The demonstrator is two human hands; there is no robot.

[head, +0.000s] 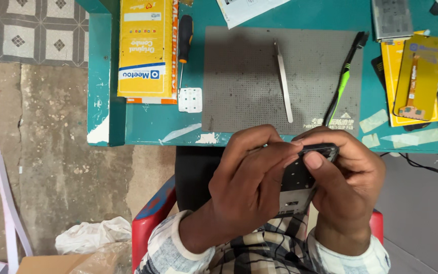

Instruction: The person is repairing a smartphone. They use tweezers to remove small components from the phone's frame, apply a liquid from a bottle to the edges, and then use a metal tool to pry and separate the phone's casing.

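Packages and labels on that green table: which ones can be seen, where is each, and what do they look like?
Yellow box: left part of the table, long flat carton, white-and-blue band, orange edge.
Yellow packet: far right, tall translucent sleeve holding an orange flex strip, on a yellow card.
White paper: top edge, printed sheet, partly cut off.
Grey packet: top right, rectangular, dotted pattern.
Left hand and right hand hold a dark phone part; no lit screen shows.

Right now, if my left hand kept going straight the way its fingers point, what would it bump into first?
The left hand points up and right, so it would probably first meet the phone, then the right hand gripping it; depth is hard to judge.
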